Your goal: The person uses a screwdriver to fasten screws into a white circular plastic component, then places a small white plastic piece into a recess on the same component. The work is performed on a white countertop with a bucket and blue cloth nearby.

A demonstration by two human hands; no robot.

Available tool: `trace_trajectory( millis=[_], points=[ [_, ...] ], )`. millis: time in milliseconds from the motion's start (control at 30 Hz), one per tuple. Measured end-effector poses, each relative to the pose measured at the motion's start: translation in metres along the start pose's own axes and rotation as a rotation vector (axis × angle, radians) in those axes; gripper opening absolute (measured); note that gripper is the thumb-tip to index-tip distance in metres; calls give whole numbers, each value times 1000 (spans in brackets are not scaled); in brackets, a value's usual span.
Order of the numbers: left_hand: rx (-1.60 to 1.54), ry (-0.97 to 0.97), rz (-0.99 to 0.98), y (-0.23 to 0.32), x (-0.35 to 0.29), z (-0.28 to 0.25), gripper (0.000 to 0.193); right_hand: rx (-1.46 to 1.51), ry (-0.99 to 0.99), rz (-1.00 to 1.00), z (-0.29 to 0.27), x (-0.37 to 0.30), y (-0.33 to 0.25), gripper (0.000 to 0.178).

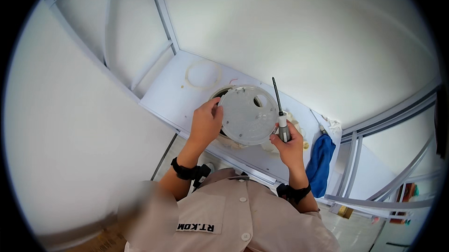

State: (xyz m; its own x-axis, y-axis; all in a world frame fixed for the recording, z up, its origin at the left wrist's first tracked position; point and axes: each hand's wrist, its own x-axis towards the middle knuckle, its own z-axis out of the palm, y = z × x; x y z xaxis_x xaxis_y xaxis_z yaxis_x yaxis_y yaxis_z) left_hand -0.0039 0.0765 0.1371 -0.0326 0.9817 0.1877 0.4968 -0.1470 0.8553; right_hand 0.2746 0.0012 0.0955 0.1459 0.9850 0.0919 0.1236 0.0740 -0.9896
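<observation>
A round, pale grey translucent cover (248, 118) with an oval hole near its far right side is held tilted over a round housing (216, 94). The housing shows only at its left rim, the rest hidden beneath. My left hand (205, 123) is closed on the cover's left edge, thumb and fingers pinching it. In my right hand (290, 147) is a screwdriver (283, 133) with a grey and white handle, its dark shaft pointing up and away. That hand's thumb is at the cover's right edge; whether it grips the cover too I cannot tell.
On the white table (161, 90) a thin pale ring (187, 75) lies at the far left. A blue cloth (320, 165) hangs at the right end, with a second slim tool (321, 126) beside it. Crumpled whitish material sits behind my right hand. Metal frame posts (351, 163) stand right.
</observation>
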Motion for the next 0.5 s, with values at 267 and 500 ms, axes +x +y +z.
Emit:
trace_trajectory(
  millis=[267, 500],
  points=[
    [89, -94, 228, -36, 37, -32, 32, 17, 209, 70, 61, -18, -19, 33],
    [212, -191, 350, -54, 56, -44, 28, -93, 323, 110, 96, -41, -25, 39]
  ],
)
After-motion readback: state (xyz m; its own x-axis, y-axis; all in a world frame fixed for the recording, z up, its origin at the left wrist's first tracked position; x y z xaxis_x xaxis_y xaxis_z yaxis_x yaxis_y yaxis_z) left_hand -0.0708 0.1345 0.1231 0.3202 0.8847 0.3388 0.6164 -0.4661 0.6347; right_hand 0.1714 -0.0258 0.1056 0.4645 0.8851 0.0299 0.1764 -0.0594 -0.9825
